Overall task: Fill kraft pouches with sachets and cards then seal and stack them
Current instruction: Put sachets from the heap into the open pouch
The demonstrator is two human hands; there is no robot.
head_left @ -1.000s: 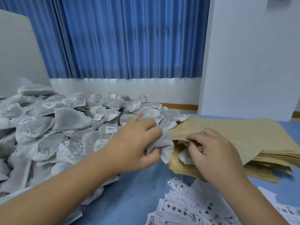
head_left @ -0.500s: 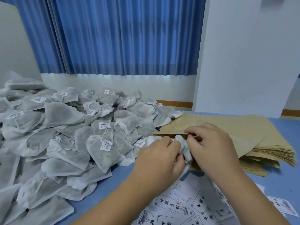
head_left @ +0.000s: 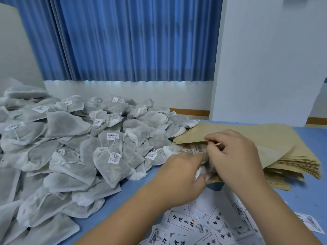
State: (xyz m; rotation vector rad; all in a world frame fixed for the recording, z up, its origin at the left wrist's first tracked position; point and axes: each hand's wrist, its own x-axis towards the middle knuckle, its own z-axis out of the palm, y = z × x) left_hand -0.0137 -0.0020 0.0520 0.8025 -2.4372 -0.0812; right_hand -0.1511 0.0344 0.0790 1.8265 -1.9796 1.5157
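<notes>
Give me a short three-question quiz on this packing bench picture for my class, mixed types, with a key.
1. True or false: the printed white paper cards lie nearer the person than the stack of flat brown kraft pouches.
2. The heap of grey mesh sachets covers which side of the blue table? A left, B right.
3. Missing word: the left hand pushes a tagged sachet into the top pouch, whose mouth the right hand holds ____.
Key: 1 true; 2 A; 3 open.
</notes>
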